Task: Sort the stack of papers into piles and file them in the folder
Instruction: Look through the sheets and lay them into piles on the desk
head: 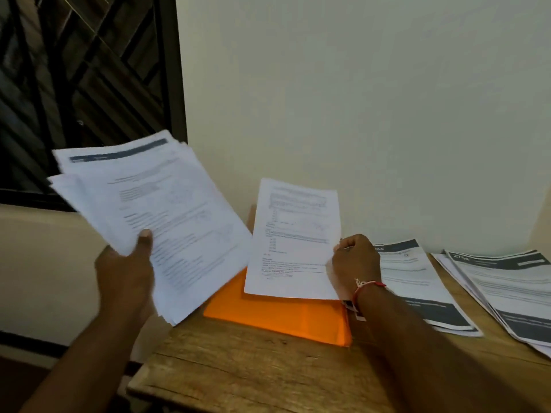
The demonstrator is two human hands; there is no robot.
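Papers (143,210) awaiting sorting are gripped at nine o'clock by the left hand (128,263), thumb on top, held clear of the table (238,377). One sheet (295,236) is pinched by the right hand (354,260) above the orange folder (277,317), likely for checking; two piles (417,281) lie at three o'clock.

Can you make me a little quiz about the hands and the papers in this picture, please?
1. True or false: the left hand holds only one page.
2. The folder on the table is: A green, B orange, C blue.
3. Fill in: the right hand pinches a single ___ over the folder.
Key: 1 false, it grips the stack of papers. 2 B. 3 sheet.
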